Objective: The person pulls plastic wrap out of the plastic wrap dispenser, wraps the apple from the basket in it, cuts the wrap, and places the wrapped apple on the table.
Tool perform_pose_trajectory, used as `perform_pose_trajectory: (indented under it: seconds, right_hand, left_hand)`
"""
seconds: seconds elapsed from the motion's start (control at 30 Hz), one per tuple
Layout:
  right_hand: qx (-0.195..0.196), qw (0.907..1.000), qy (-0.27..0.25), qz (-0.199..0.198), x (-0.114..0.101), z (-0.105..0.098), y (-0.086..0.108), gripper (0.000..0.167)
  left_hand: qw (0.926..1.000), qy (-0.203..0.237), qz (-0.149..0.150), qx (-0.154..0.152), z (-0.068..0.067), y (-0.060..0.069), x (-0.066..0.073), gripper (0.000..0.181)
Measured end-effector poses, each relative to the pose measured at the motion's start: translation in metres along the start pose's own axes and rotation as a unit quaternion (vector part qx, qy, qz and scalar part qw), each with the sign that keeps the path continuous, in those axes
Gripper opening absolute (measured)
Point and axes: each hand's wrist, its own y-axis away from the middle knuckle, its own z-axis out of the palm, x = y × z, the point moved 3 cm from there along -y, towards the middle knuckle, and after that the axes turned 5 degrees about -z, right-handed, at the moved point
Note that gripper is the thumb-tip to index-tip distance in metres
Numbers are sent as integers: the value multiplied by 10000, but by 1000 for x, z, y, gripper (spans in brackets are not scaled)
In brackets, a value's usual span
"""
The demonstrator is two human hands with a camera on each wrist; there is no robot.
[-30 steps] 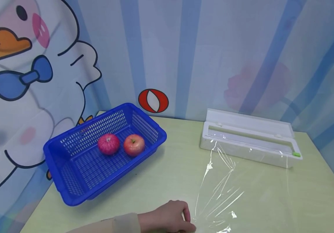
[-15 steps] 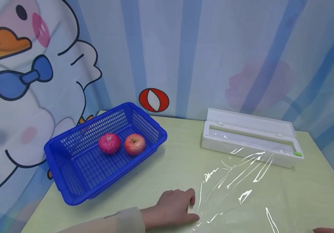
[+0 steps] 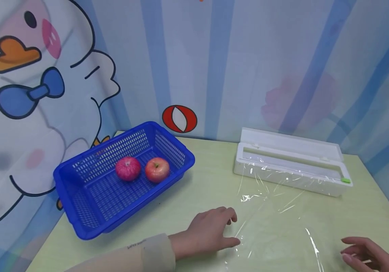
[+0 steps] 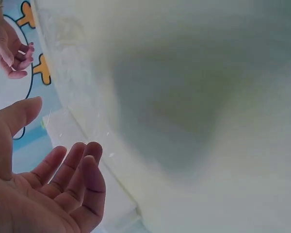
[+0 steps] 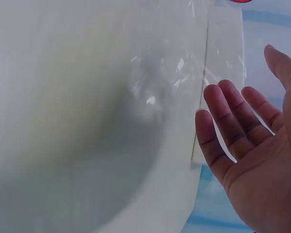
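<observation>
A sheet of clear plastic wrap (image 3: 275, 223) stretches over the table from the white wrap dispenser (image 3: 292, 175), whose lid is raised. At the wrap's left edge is my left hand (image 3: 208, 232), its thumb and fingers apart; whether it touches the film cannot be told. My right hand (image 3: 372, 255) hovers by the right side of the sheet, fingers loosely bent. Both wrist views show palms with nothing held: the left hand (image 4: 53, 184) and the right hand (image 5: 254, 145). The lower end of the sheet runs out of the head view.
At the left stands a blue plastic basket (image 3: 113, 223) holding a dark pink apple (image 3: 128, 169) and a lighter red apple (image 3: 157, 170). Behind the table (image 3: 211, 170) hangs a printed curtain (image 3: 187, 56). A green slider (image 3: 345, 180) sits on the dispenser's right end.
My left hand has moved forward and slightly right, its thumb and fingers parting from the wrap's edge. My right hand has come into view at lower right. The film's creases have shifted.
</observation>
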Motion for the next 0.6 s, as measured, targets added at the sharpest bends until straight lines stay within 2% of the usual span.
perform_pose_trajectory:
  seconds: [0.23, 0.4, 0.5, 0.6]
  right_hand:
    - [-102, 9957, -427, -820, -60, 0, -4, 57]
    - [-174, 9886, -423, -1436, -88, 1, -6, 48]
    - [-77, 9817, -284, -1882, -98, 3, -9, 42]
    - [131, 9687, -162, -2473, -105, 7, -11, 37]
  left_hand:
    - [9998, 161, 74, 130, -22, -8, 4, 46]
    - [9999, 126, 51, 73, -37, -12, 3, 49]
    - [9999, 96, 14, 24, -47, -14, 1, 51]
    - [10000, 52, -17, 28, -59, -17, -2, 52]
